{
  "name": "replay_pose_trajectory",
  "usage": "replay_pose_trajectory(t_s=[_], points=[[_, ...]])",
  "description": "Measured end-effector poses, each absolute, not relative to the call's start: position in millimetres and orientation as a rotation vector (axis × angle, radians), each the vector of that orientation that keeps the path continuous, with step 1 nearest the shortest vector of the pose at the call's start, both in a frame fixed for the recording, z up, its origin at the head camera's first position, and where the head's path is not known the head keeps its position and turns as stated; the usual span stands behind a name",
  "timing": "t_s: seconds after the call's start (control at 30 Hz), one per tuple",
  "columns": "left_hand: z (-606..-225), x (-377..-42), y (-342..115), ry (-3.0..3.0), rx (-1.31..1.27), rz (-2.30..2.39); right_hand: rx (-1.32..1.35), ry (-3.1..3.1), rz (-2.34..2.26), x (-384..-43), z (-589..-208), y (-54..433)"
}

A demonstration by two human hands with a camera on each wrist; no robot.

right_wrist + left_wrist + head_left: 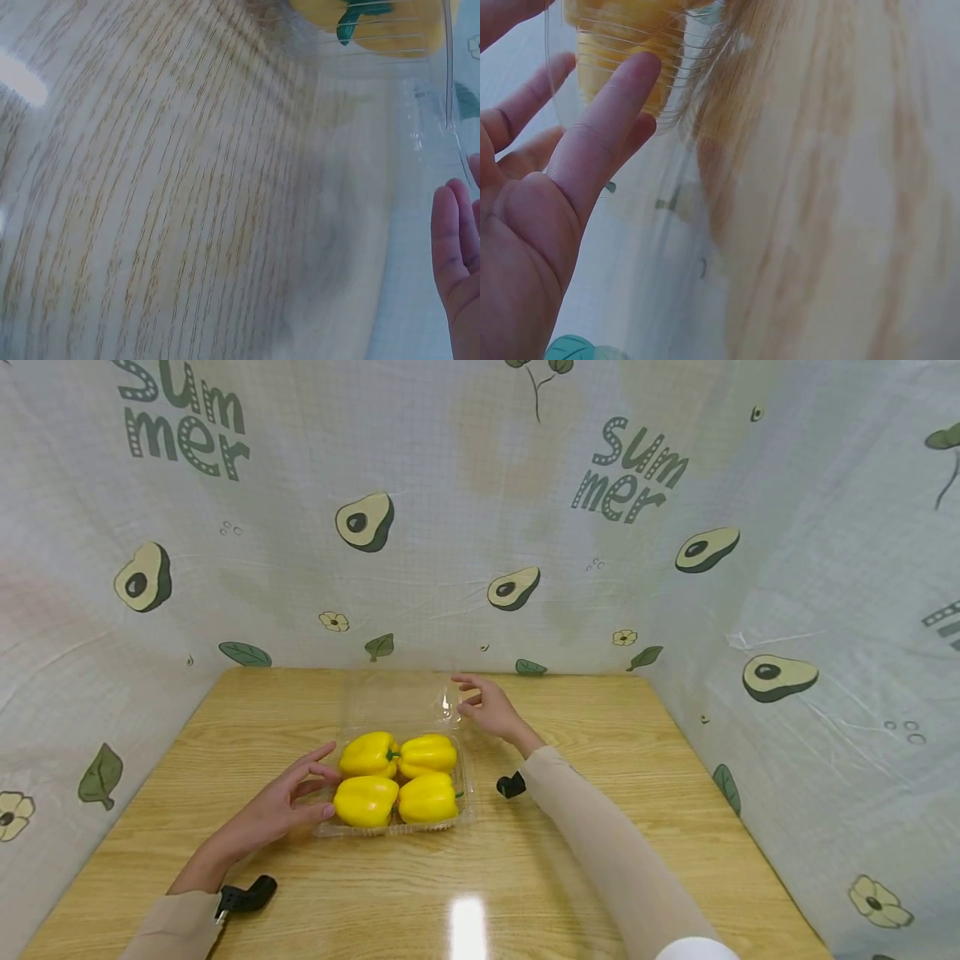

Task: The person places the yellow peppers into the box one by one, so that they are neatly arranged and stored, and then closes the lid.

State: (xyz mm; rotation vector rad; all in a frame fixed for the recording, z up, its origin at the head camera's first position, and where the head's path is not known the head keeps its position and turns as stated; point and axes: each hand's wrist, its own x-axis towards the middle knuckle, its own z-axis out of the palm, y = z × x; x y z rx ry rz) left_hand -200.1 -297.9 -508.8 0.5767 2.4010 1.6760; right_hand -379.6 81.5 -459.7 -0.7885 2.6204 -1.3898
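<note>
Several yellow bell peppers point(427, 797) with green stems sit in two rows inside a clear plastic clamshell container point(397, 831) on the table. Its transparent lid point(401, 702) lies folded back behind them, towards the cloth wall. At the container's left side is my left hand point(288, 797), fingers spread and slightly bent beside the ribbed wall; contact is hard to tell. My right hand point(491, 710) is at the lid's right edge, its fingers loosely extended. The right wrist view shows those fingers point(446, 232) just by the clear rim, with no plain grip.
The wooden table point(600, 735) meets a hanging cloth point(450, 527) printed with avocados at the back and sides. Black wrist cameras show on the left wrist point(251, 893) and right wrist point(512, 785). Light glares off the table near the front.
</note>
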Motion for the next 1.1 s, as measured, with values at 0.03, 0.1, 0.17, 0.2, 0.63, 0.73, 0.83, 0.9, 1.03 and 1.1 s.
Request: replay_pose_trajectory(t_s=[0.03,0.1,0.17,0.2,0.63,0.73,0.83,0.9,1.03,1.1], points=[[-509.1,-200.3,-297.9,2.401,0.577,1.676,-0.786,2.626,-1.395,-379.6,-459.3,81.4],[-509.2,-200.3,-297.9,2.4,0.577,1.676,-0.784,2.64,-1.4,-378.9,-457.7,81.2],[-509.1,-200.4,-298.0,2.399,0.579,1.676,-0.785,2.653,-1.403,-377.8,-455.7,81.2],[-509.0,-200.4,-298.1,2.399,0.581,1.677,-0.789,2.658,-1.403,-377.1,-454.7,81.3],[-509.2,-200.9,-297.7,2.39,0.583,1.687,-0.83,2.663,-1.443,-368.0,-443.9,83.4],[-509.4,-201.0,-297.8,2.389,0.583,1.689,-0.853,2.657,-1.453,-366.8,-442.3,83.8],[-509.6,-201.0,-297.9,2.395,0.586,1.687,-0.869,2.661,-1.461,-365.8,-441.6,84.2],[-509.6,-201.0,-297.7,2.397,0.589,1.688,-0.876,2.673,-1.453,-364.8,-441.6,84.9],[-509.3,-200.9,-297.4,2.394,0.59,1.688,-0.917,2.693,-1.435,-361.8,-441.7,87.0],[-509.1,-200.8,-297.4,2.393,0.587,1.687,-0.945,2.697,-1.432,-360.0,-441.4,88.1]])
